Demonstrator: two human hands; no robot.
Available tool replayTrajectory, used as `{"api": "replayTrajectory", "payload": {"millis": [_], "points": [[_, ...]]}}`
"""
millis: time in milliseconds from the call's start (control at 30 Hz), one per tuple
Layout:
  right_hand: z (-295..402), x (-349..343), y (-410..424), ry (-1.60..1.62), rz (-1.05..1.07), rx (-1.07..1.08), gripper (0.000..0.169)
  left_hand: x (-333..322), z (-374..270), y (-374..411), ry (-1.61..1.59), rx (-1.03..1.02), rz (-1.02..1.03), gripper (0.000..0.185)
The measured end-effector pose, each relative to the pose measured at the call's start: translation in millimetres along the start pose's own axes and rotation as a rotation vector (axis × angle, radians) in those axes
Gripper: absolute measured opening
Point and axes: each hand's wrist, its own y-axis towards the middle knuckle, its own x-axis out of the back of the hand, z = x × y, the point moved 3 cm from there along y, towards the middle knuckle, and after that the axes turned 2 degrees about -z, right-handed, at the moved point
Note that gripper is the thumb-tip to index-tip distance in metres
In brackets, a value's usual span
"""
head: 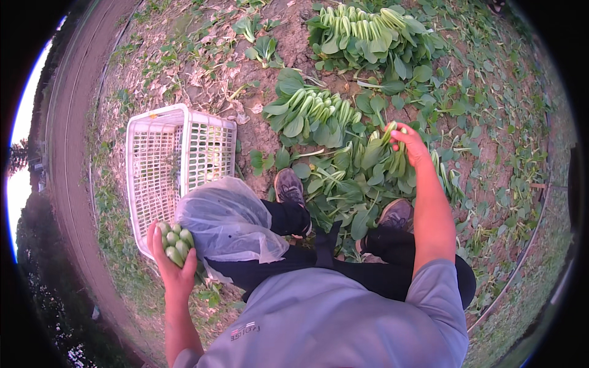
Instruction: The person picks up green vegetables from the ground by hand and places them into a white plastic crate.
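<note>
My left hand (pixel 177 276) is at the left, beside my plastic-covered knee. Its fingers wrap a bunch of bok choy (pixel 176 244), with the pale stem bases facing up and the leaves mostly hidden below. On the other side, my right hand (pixel 412 145) pinches the stem end of bok choy (pixel 390 131) between thumb and fingers, over a loose pile of bok choy (pixel 343 184) on the ground. Just beyond that pile lies a row of bok choy (pixel 317 108), stems side by side.
A white plastic crate (pixel 186 152) lies on its side to my left, close to the knee under clear plastic sheeting (pixel 225 221). Farther ahead rests a larger heap of bok choy (pixel 368 34). My shoes (pixel 289 186) flank the loose pile. Scattered leaves and plants cover the soil.
</note>
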Motion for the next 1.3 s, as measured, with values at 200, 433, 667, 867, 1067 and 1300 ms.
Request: {"api": "replayTrajectory", "payload": {"millis": [200,433,667,867,1067,1300], "points": [[116.3,-107.0,-62.4,0.022,0.226,0.2,0.045,1.5,-3.4,4.2,-0.114,-0.076,-0.007,0.092],[131.9,-323.5,-178.0,0.111,0.679,0.099,0.043,14.0,-7.1,1.5,-0.133,-0.002,0.039,0.089],[63.0,-436.7,-241.4,0.065,0.776,-0.11,0.032,16.6,6.7,3.2,-0.174,-0.005,0.062,0.09],[58.6,-460.6,-258.8,-0.238,0.626,0.119,0.035,20.5,16.4,0.6,-0.208,-0.024,0.091,0.09],[60.8,-467.5,-263.1,-0.482,0.443,0.444,0.043,27.5,22.3,7.8,-0.307,-0.029,0.188,0.09],[52.3,-468.8,-252.9,-0.416,0.504,0.221,0.044,33.7,26.9,14.2,-0.456,0.017,0.294,0.096]]}}
